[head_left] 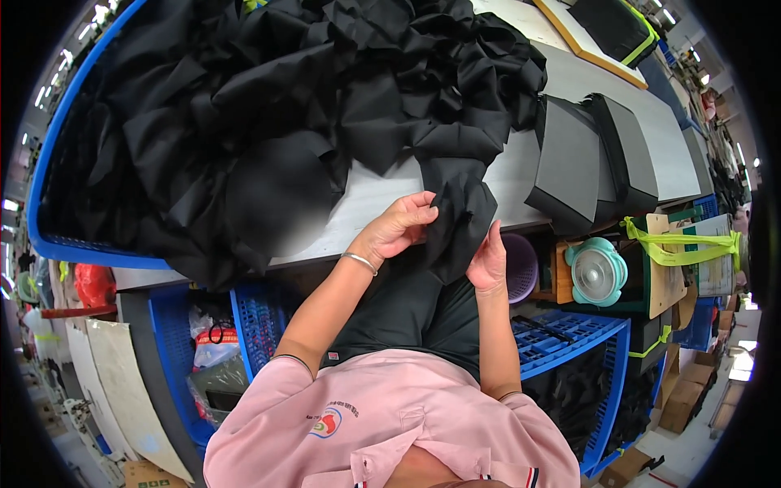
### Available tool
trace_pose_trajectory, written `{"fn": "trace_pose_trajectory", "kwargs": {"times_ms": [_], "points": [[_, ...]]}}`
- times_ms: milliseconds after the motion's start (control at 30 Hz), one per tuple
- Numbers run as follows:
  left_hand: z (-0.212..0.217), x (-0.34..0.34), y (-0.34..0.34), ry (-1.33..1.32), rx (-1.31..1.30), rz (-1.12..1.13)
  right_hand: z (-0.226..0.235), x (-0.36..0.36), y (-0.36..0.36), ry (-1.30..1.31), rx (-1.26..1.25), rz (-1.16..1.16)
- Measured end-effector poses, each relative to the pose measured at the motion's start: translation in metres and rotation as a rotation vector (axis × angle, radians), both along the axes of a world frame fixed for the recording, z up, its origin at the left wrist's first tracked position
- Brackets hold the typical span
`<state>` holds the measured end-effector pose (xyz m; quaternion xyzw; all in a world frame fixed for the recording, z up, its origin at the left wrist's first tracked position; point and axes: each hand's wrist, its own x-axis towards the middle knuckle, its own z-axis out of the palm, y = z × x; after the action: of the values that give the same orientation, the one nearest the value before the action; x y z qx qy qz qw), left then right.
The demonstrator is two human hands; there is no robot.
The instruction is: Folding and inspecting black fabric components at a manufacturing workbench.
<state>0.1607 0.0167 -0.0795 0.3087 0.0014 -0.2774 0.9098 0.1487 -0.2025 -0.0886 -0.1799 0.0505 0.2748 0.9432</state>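
Observation:
Between my hands hangs a piece of black cloth (461,221), folded and creased, at the table's front edge above my lap. My left hand (400,225) pinches its left edge, thumb and fingers closed together. My right hand (489,262) grips the cloth's lower right edge; the fingers lie partly behind it. Just beyond, a large heap of crumpled black cloth (390,106) covers the far and left part of the table. Right of my hands lie stacks of flat black cloth pieces (567,167) hanging over the front edge.
A blue plastic crate (98,254) rim frames the heap at left. The white table (366,203) shows between the piles. Below its edge at right are a purple basket (521,268), a teal-rimmed lidded container (596,272) and another blue crate (569,329). A wood-edged board (598,45) lies far right.

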Motion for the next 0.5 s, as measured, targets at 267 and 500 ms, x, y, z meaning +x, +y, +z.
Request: {"fn": "trace_pose_trajectory", "kwargs": {"times_ms": [267,500], "points": [[-0.003,-0.002,-0.026,-0.226,0.322,0.341,0.015,0.015,0.026,-0.274,-0.58,-0.073],[-0.001,-0.012,-0.013,-0.295,0.952,0.827,0.014,0.004,0.012,-0.441,-1.509,-0.641]]}}
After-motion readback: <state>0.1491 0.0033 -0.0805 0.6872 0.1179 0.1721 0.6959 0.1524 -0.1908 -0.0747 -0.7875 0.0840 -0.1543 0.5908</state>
